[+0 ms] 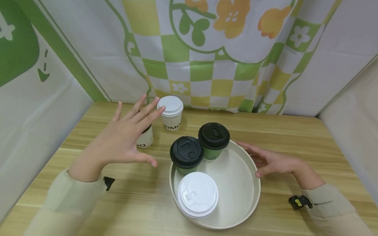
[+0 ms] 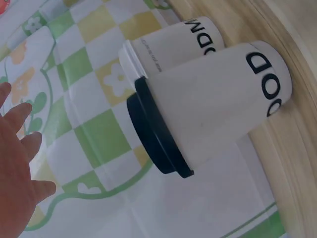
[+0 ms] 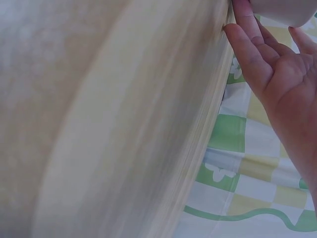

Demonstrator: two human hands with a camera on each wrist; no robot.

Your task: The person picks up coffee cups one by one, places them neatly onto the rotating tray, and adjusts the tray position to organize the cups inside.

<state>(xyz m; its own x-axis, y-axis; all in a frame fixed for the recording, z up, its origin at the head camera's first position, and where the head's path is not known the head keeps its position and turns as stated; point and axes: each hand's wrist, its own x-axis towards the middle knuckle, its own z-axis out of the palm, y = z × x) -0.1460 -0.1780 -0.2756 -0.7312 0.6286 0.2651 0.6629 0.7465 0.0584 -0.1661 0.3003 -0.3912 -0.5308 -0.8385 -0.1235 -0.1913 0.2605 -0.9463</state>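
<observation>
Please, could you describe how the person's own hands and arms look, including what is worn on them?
The left hand and right hand are bare; no gloves or rings show. The left sleeve and right sleeve are pale cream. A small black piece shows by the left cuff; by the right cuff is a black device with a yellow-green patch.

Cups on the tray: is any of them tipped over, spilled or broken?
Nothing stands out: the white-lidded cup, the nearer black-lidded cup and the farther black-lidded cup stand upright on the tray, lids on, with no spill or damage showing.
</observation>
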